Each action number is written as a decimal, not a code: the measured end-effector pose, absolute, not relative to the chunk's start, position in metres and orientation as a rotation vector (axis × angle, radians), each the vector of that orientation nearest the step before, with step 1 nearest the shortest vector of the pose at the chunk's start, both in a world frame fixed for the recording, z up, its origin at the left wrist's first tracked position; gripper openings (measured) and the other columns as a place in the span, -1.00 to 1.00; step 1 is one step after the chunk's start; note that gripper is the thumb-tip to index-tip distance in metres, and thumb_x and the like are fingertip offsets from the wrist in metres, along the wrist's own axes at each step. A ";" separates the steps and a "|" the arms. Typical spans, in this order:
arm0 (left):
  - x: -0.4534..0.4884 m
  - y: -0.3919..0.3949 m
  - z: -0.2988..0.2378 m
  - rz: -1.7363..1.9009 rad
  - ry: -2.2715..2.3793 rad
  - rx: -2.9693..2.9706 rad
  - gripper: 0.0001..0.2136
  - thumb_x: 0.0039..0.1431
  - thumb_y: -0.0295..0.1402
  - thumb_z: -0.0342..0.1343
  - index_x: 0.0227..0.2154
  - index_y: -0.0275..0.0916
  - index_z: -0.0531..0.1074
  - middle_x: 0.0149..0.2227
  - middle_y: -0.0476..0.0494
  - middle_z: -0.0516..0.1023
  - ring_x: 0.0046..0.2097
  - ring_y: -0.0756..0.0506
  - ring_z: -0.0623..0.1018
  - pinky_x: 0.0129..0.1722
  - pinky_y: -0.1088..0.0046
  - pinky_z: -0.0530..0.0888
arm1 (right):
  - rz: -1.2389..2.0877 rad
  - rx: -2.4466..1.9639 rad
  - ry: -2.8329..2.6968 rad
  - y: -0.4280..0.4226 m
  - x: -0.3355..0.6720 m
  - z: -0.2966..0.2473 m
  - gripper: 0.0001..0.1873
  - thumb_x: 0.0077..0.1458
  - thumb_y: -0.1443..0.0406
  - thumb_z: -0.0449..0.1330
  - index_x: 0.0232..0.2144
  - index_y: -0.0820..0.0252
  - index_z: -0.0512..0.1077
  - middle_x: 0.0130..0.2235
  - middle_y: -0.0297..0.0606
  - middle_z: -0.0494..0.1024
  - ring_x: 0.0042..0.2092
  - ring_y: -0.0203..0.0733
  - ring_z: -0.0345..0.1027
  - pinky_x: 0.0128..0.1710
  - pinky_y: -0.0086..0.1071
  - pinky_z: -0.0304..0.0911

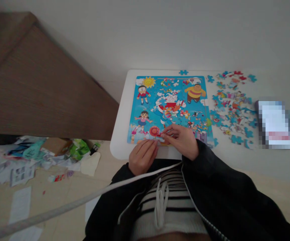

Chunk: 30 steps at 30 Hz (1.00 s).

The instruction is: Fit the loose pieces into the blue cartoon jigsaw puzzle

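A blue cartoon jigsaw puzzle (141,107) lies flat on the white table (121,134), with a sun and cartoon children printed on it. My right hand (183,140) is over its lower edge, thumb and forefinger pinched on a small reddish puzzle piece (159,135). Close beside it, my left hand (143,156) rests at the near edge of the puzzle with its fingers pressed together. Whatever those left fingertips may hold is hidden. Just above both hands shows a round red printed shape (154,130).
Many loose puzzle pieces (235,103) are heaped right of the puzzle; a single blue piece (183,72) lies behind it. Farther right is a phone (276,124) with a blurred screen. A brown wooden cabinet (59,90) stands left, with bags and papers (52,154) on the floor.
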<state>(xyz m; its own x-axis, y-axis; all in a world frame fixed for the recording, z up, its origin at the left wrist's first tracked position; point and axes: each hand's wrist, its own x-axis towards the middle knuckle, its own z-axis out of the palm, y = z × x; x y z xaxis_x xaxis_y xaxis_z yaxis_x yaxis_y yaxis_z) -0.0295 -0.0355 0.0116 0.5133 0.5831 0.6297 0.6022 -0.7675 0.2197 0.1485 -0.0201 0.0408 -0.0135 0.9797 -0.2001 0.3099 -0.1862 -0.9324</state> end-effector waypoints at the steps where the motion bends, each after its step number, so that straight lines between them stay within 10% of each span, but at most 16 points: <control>1: -0.030 -0.034 0.011 -1.108 -1.091 -2.704 -0.73 0.09 -0.53 0.11 -0.11 -0.32 0.40 -0.23 -0.20 0.56 -0.17 -0.10 0.53 -0.13 0.35 0.51 | 1.158 -1.609 -1.400 -0.017 0.144 0.037 -0.85 -0.04 0.18 0.20 -0.46 0.14 0.38 -0.57 -0.39 0.52 -0.52 -0.28 0.43 -0.51 -0.44 0.28; 30: -0.024 -0.015 0.015 -0.792 -1.069 -2.819 -0.89 0.15 -0.51 0.02 -0.40 -0.32 0.44 -0.16 -0.21 0.56 -0.08 -0.11 0.52 -0.09 0.37 0.48 | 0.304 -1.521 -2.203 -0.029 0.156 0.025 -0.72 0.12 0.22 0.08 -0.17 0.15 0.50 -0.24 -0.20 0.51 -0.25 -0.15 0.28 -0.23 -0.31 0.29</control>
<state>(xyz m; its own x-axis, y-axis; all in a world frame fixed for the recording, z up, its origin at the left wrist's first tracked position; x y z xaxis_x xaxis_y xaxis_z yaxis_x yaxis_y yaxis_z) -0.0236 -0.0150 0.0153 0.6359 0.6137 0.4680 0.6260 -0.7648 0.1525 0.1557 -0.0290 0.0254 -0.2958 0.9265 0.2326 0.8289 0.3700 -0.4196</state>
